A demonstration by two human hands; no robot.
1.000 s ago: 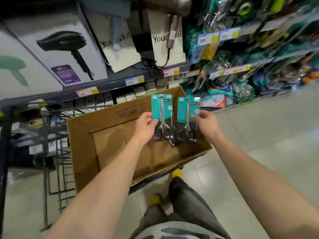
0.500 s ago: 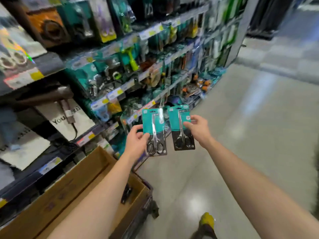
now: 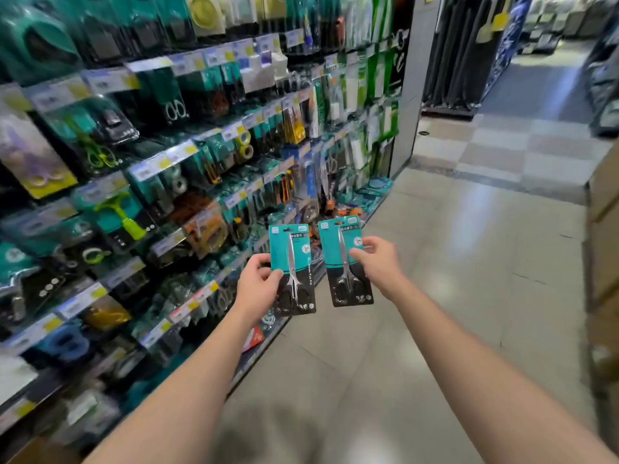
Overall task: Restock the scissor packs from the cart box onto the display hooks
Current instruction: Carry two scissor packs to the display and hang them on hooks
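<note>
I hold two scissor packs upright side by side in front of me, each a teal and black card with steel scissors. My left hand [image 3: 256, 284] grips the left scissor pack [image 3: 292, 262] by its left edge. My right hand [image 3: 378, 264] grips the right scissor pack [image 3: 345, 259] by its right edge. Both packs hang in the air to the right of the display hooks [image 3: 214, 155], apart from them. The cart box is out of view, except perhaps a brown corner at the bottom left.
The display wall on the left carries rows of hanging packs with white and yellow price tags [image 3: 174, 159]. The tiled aisle floor [image 3: 452, 262] runs ahead to the right. A grey pillar [image 3: 407, 95] ends the shelving. Stacked brown cartons [image 3: 603, 229] stand at the right edge.
My view has swung from the cart box up and right along the aisle. Both hands have carried the two packs out of the box and toward the display wall.
</note>
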